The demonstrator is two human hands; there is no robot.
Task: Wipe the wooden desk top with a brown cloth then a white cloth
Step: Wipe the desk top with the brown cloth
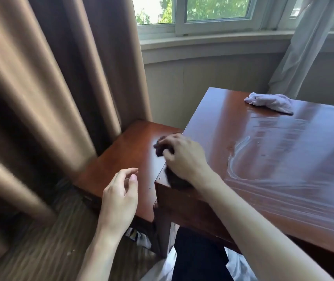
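The glossy wooden desk top fills the right half of the view and shows wet streaks across it. My right hand presses a dark brown cloth onto the desk's near left corner; bits of the cloth stick out past my fingers and under my wrist. My left hand hovers off the desk's left side, fingers loosely curled and holding nothing. A crumpled white cloth lies at the far side of the desk top, apart from both hands.
A lower wooden side table stands against the desk's left edge. Brown curtains hang at left, a sheer curtain at far right, a window sill behind. Striped carpet and white bags lie below.
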